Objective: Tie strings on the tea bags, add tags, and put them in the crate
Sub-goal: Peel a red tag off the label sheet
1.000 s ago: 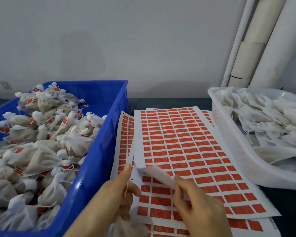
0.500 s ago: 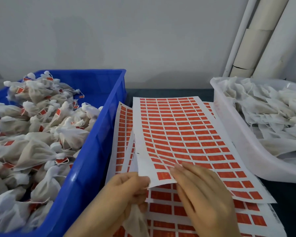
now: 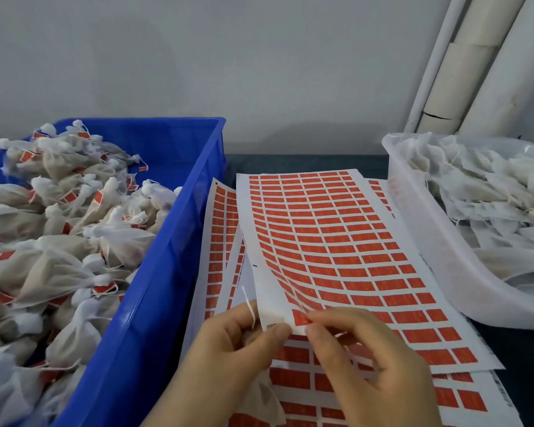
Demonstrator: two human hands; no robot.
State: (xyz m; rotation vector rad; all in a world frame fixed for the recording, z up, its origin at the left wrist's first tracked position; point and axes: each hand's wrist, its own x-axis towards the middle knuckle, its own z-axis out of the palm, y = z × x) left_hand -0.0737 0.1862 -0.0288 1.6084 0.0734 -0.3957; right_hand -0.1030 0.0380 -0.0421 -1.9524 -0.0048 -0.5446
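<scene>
A sheet of red tag stickers (image 3: 336, 241) lies on top of other sheets between two bins, its near left corner lifted. My left hand (image 3: 228, 349) pinches that corner and also holds a white tea bag (image 3: 265, 399), which hangs below the hand, with its string (image 3: 249, 306) sticking up. Against the same corner, my right hand (image 3: 373, 365) pinches a red tag (image 3: 301, 317) at the sheet's edge. The blue crate (image 3: 167, 272) on the left holds several tied, tagged tea bags (image 3: 59, 235).
A white tub (image 3: 444, 272) on the right holds several untied tea bags (image 3: 490, 204). More sticker sheets (image 3: 219, 235) lie under the top one on the dark table. Pale pipes (image 3: 475, 63) stand at the back right against the grey wall.
The sheet's near left corner has been lifted and curled higher. My right fingers have moved from lying over the sheet to pinching a tag at its corner. The view has tilted upward slightly.
</scene>
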